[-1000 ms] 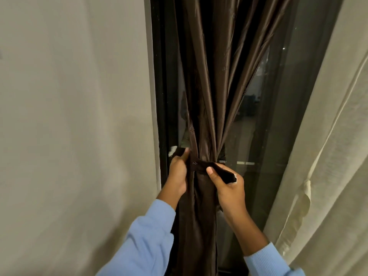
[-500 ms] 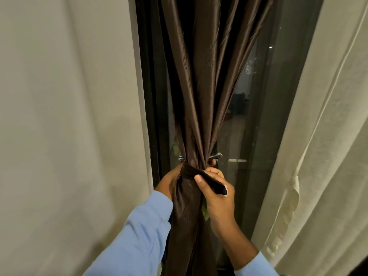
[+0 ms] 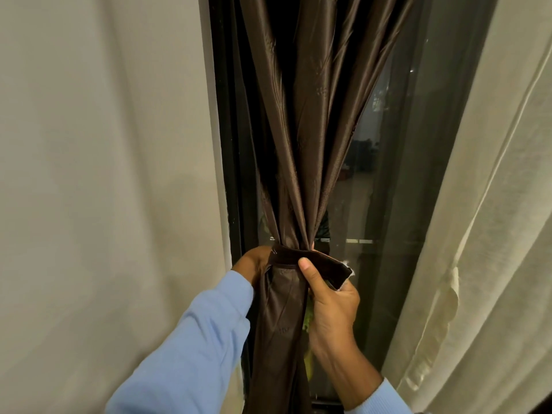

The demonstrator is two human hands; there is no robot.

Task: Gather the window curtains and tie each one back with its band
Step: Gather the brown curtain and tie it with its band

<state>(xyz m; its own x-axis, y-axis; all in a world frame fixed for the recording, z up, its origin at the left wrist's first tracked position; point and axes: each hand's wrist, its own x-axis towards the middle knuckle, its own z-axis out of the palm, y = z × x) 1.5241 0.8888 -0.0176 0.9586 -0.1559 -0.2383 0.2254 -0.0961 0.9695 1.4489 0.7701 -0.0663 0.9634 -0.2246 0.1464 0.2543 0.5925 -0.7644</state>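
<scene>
Nearest the camera, two light blue sleeves [image 3: 194,354] reach up toward a window. Just past the cuffs, the right hand [image 3: 331,306] pinches the free end of a dark brown band [image 3: 316,261], thumb pressed on its front face and fingers curled beneath it. The band runs across the front of the brown curtain [image 3: 313,130], which is gathered into a narrow bundle at hand height and fans out into glossy folds above. The left hand [image 3: 254,264] sits on the bundle's left side at the band's other end, wrapped round the back of the gathered cloth. Most of this hand is hidden, with a fingertip showing at the bundle's far edge. Behind the curtain stand a dark window frame [image 3: 236,144] and glass [image 3: 403,174] with dim reflections. A plain wall [image 3: 104,174] fills the left side, and a cream curtain [image 3: 478,234] hangs loose on the right.
</scene>
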